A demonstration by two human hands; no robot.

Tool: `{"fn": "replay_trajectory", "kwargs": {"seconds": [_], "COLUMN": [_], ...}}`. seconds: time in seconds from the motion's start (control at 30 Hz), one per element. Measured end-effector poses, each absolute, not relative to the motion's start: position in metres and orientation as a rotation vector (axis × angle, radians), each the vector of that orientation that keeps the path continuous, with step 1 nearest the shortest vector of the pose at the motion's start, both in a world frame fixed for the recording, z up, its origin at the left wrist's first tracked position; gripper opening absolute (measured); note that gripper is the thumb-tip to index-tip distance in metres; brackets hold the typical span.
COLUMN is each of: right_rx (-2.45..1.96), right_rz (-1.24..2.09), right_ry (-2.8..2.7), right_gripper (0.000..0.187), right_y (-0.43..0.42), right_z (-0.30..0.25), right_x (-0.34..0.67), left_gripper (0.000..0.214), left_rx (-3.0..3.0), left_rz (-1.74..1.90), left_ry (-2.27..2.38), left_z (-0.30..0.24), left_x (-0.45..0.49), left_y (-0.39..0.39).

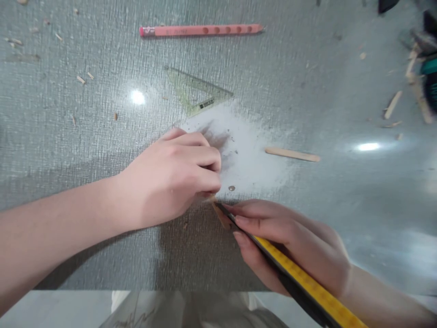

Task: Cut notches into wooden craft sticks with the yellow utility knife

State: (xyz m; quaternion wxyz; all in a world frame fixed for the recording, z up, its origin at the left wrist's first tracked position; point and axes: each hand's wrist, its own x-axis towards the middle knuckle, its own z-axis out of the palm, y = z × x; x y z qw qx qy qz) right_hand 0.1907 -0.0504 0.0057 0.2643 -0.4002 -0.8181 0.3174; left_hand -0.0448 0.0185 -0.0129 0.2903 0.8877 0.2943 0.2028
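Note:
My left hand is closed with its fingers curled down, pressing a wooden craft stick to the table; most of the stick is hidden beneath it. In my right hand is a yellow and black utility knife, gripped near its front end. Its dark tip meets the stick just below my left fingers. A patch of white powder spreads over the table beyond my left hand. Another craft stick lies flat to the right of that patch.
A clear set square lies beyond my left hand, with a pink pencil farther back. Wood slivers are scattered at left. A short stick piece and a dark and teal object lie at right. The table's edge runs close to me.

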Motion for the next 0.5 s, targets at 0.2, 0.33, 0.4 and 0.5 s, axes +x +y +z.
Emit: {"fn": "replay_trajectory", "kwargs": {"seconds": [0.2, 0.33, 0.4, 0.5], "right_rx": [-1.139, -1.126, -1.099, -1.146], "right_rz": [0.797, 0.775, 0.787, 0.82], "right_ry": [-2.203, -2.202, -2.176, -2.051], "right_gripper": [0.036, 0.033, 0.029, 0.027], "right_y": [-0.0566, -0.0555, -0.0537, -0.0501], "right_z": [0.0043, 0.0039, 0.0054, 0.0065], "right_x": [0.189, 0.1887, 0.1905, 0.1978], "left_gripper": [0.029, 0.026, 0.025, 0.023], "left_rx": [2.373, 2.403, 2.432, 2.519], "left_rz": [0.508, 0.509, 0.516, 0.523], "left_ry": [0.793, 0.785, 0.796, 0.783], "left_z": [-0.0104, -0.0122, -0.0145, -0.0151], "left_x": [-0.0442, -0.0437, -0.0433, -0.0431], "left_y": [0.0188, 0.0176, 0.0166, 0.0154]}}
